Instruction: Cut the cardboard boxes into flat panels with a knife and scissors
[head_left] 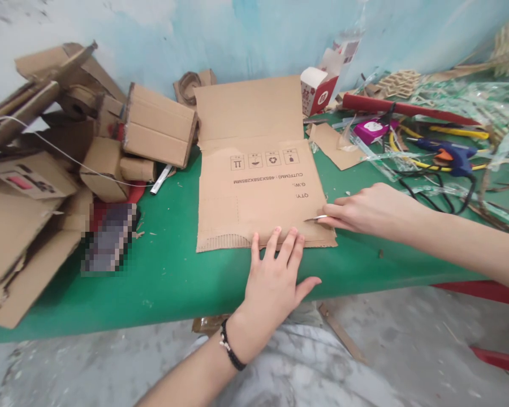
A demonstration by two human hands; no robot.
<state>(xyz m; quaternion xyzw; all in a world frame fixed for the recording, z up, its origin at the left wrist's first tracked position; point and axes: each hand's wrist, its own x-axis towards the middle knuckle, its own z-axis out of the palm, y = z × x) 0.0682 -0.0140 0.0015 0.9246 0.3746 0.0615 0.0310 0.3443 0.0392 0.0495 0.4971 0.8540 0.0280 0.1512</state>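
A flat, printed cardboard sheet (263,186) lies on the green table (165,294), with a crease across its upper part and corrugation exposed along its lower left edge. My left hand (275,271) presses on the sheet's near edge, fingers spread and thumb out to the right, holding nothing. Over the right part of the sheet, my right hand (356,212) is closed around a small metal blade (314,218), whose tip points left and meets the printed face. The blade's handle is hidden inside the fingers.
Cardboard boxes and scraps (161,124) pile up at the left. A red and white carton (318,90) stands behind the sheet. To the right lie a blue glue gun (453,155), cables, a purple object (371,130) and clear plastic strips.
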